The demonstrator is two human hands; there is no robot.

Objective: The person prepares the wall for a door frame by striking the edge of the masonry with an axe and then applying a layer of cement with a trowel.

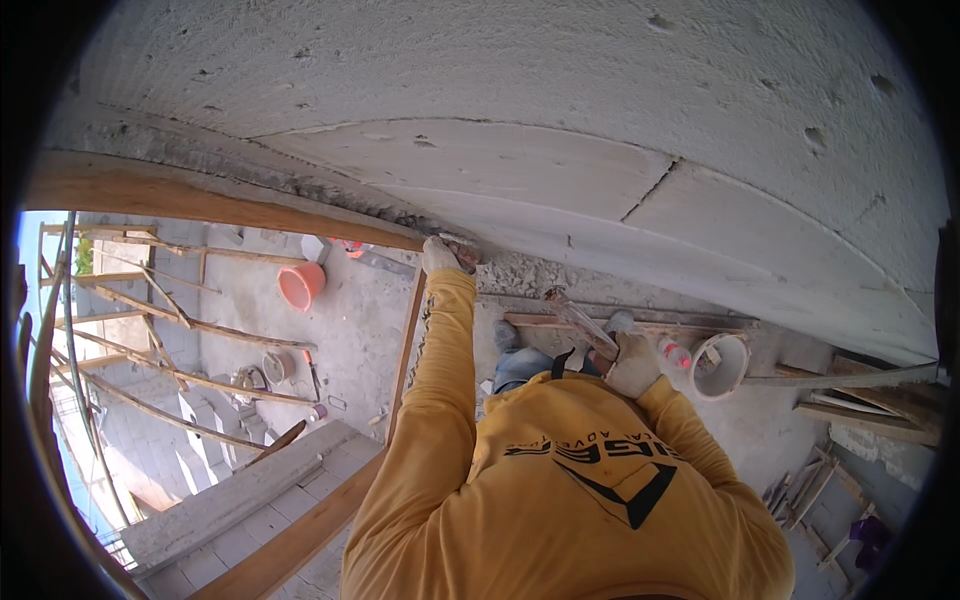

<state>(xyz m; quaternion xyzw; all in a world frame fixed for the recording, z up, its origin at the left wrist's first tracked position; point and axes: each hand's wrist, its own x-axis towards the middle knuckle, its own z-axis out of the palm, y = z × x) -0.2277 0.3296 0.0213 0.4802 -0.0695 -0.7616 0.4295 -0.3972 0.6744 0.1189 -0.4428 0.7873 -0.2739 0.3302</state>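
Observation:
My left hand [440, 256], in a pale work glove, is raised to the end of a wooden beam [230, 203] at the base of the grey wall panel [520, 165]. Its fingers look curled around something brownish there that I cannot make out. Lower and to the right, my right hand [633, 366], also gloved, is closed around a long narrow tool [580, 322] that slants up and left. The tool has a greyish shaft and a brownish far end; its exact kind does not show. Both sleeves are yellow.
An orange bucket [301, 286] stands on the concrete floor at left, beside timber framing [215, 329]. At right are a white bucket [720, 367], a red-labelled bottle [675, 352] and stacked boards [870, 400]. A wooden post [407, 345] stands by my left arm.

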